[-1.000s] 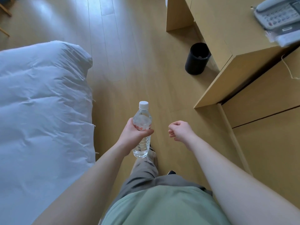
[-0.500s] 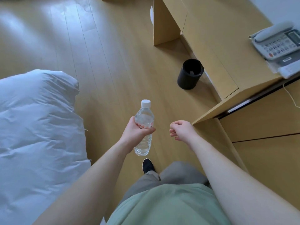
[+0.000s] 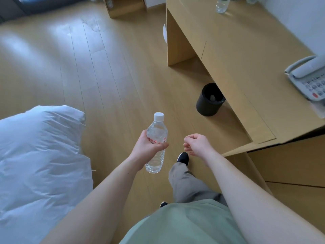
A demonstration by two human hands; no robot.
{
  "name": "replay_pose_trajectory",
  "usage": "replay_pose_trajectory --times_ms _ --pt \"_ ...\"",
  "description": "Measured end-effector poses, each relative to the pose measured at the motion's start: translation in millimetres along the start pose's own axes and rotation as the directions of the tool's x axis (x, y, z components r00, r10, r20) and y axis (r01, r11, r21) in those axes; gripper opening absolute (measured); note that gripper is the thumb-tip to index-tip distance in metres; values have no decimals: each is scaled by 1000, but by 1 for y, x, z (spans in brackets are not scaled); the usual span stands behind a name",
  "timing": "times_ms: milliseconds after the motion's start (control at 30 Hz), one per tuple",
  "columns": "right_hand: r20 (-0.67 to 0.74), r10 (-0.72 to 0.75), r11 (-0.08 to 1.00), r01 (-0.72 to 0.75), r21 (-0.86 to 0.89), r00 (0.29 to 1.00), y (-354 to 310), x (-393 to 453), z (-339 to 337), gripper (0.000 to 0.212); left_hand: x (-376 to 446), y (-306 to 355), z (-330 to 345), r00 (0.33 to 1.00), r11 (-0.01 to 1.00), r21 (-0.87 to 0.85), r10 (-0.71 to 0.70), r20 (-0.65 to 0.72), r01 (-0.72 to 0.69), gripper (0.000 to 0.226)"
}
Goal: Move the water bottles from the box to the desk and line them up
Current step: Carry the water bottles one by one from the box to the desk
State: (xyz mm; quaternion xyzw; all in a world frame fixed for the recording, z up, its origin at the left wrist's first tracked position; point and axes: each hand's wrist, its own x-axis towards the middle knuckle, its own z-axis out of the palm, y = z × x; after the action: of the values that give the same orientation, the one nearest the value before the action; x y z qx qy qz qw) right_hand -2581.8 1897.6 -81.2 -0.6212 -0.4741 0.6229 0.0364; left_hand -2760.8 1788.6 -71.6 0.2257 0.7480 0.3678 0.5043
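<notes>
Left hand (image 3: 146, 147) gripping bottle (image 3: 156, 145) (upright), midair

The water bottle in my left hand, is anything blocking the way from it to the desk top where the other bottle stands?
Nothing visible blocks it. The water bottle, held by the left hand, is over open floor. The desk top is bare between its near edge and the other bottle. The black bin sits low beside the desk, below that path.

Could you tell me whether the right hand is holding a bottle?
No, the right hand is loosely curled and holds nothing; the left hand grips the water bottle.
</notes>
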Motion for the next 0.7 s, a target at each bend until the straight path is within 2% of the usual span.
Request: replay_pose_trajectory --times_ms 367,700 --pt "-15 -73 997 73 17 997 -132 101 -73 20 125 130 11 999 999 45 13 -37 -11 68" --pt "-49 -47 998 50 44 998 -183 161 -98 15 204 192 19 999 992 114 42 34 -45 63"
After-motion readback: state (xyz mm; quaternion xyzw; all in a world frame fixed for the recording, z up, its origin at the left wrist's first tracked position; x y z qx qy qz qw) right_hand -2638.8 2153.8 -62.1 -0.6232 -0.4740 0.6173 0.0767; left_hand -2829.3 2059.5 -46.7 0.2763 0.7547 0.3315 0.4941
